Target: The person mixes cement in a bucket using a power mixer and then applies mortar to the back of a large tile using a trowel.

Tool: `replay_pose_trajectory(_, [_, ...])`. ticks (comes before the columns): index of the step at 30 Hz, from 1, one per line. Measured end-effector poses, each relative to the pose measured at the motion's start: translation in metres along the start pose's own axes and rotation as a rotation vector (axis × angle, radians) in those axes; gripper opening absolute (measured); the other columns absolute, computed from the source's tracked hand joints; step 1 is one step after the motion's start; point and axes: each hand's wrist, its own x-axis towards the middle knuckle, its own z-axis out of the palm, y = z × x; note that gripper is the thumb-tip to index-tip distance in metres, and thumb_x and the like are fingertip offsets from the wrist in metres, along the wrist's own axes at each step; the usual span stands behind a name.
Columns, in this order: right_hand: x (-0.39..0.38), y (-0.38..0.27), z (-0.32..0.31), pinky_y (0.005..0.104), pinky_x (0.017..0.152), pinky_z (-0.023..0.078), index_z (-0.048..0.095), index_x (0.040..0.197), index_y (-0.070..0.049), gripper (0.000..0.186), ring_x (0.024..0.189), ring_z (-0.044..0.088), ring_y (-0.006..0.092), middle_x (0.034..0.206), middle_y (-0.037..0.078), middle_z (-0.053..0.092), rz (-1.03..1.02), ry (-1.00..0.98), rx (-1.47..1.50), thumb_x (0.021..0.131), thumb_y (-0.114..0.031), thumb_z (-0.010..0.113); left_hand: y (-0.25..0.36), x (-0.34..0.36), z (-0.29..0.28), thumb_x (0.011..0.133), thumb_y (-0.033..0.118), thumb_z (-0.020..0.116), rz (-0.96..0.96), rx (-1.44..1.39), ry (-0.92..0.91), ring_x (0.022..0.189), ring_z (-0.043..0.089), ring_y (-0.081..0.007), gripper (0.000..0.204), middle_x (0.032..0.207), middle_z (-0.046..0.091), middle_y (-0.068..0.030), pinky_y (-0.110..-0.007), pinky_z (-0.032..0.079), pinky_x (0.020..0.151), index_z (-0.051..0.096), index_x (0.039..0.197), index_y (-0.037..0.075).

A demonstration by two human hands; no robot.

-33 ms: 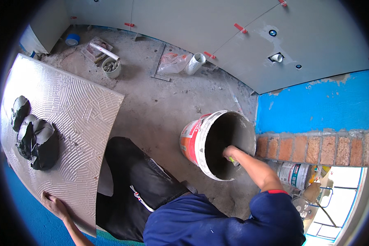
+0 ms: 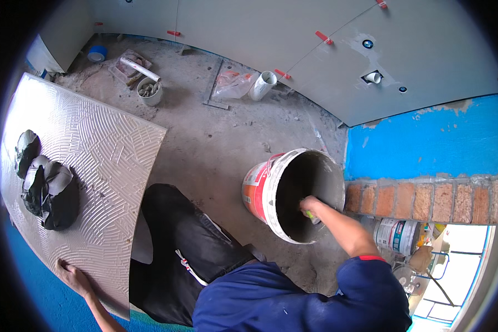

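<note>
My right hand (image 2: 309,205) reaches down inside a white and red bucket (image 2: 257,191), closed around the yellow-green handle of a tool (image 2: 314,217). The tool's working end is hidden in the bucket's dark inside. At my left side, a large tile (image 2: 116,160) leans across, its back coated with combed grey ridges. Dark grey lumps of mortar (image 2: 58,196) sit on its left part. My left hand (image 2: 74,278) holds the tile's lower left edge, fingers bent against it.
Beyond the bucket stand a white pipe piece (image 2: 263,86), a clear plastic bag (image 2: 234,84) and a metal square (image 2: 213,88). A small pail (image 2: 150,92) and blue tape (image 2: 98,53) lie farther left. A brick ledge (image 2: 423,202) borders the right, with another bucket (image 2: 397,235) below.
My right hand has shifted very slightly inside the bucket. Otherwise the scene looks the same.
</note>
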Motion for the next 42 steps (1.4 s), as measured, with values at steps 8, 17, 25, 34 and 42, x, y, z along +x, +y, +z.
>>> replay_pose_trajectory(8, [-0.018,-0.033,0.021,0.0416,0.082,0.050,0.064,0.100,0.000,0.040,0.097,0.059,0.0386,0.103,0.024,0.062,-0.296,0.383,-0.522,0.082,-0.036,0.058,-0.006,0.001,-0.001,0.086,0.004,0.041,-0.041,-0.020,-0.025,0.105,0.054,-0.0345,0.033,0.111,0.059,-0.0235,-0.037,0.040,0.095,0.053,0.114,-0.008])
replay_pose_trajectory(17, [-0.006,-0.040,0.056,0.0326,0.073,0.049,0.055,0.123,-0.019,0.035,0.100,0.062,0.0167,0.121,-0.001,0.060,-0.571,0.192,-1.788,0.089,-0.024,0.047,0.013,0.004,-0.007,0.087,0.006,0.042,-0.007,0.011,-0.049,0.101,0.054,-0.0364,0.031,0.108,0.059,-0.0247,-0.039,0.041,0.089,0.054,0.112,-0.008])
replay_pose_trajectory(25, [-0.067,-0.025,0.024,0.0378,0.060,0.050,0.065,0.078,0.003,0.027,0.071,0.067,0.0291,0.076,0.018,0.067,-0.473,0.369,-0.228,0.075,-0.024,0.066,0.001,0.001,0.006,0.086,0.004,0.040,-0.025,-0.109,-0.033,0.107,0.052,-0.0348,0.035,0.112,0.057,-0.0229,-0.038,0.038,0.095,0.050,0.117,-0.006])
replay_pose_trajectory(34, [-0.186,-0.007,-0.019,0.0253,0.043,0.040,0.056,0.065,-0.004,0.015,0.047,0.050,0.0091,0.058,0.002,0.055,-0.520,0.059,0.226,0.073,-0.012,0.067,-0.001,-0.001,0.004,0.087,0.004,0.040,0.001,-0.112,0.012,0.111,0.050,-0.0362,0.036,0.117,0.054,-0.0234,-0.040,0.036,0.098,0.047,0.120,-0.008])
replay_pose_trajectory(42, [-0.280,0.018,-0.048,0.0248,0.045,0.040,0.056,0.066,-0.004,0.017,0.050,0.050,0.0076,0.059,0.001,0.054,-0.587,0.212,0.234,0.076,-0.011,0.066,0.018,-0.003,0.008,0.090,0.005,0.043,-0.055,-0.216,0.025,0.110,0.050,-0.0354,0.032,0.116,0.055,-0.0226,-0.040,0.037,0.097,0.048,0.120,-0.007])
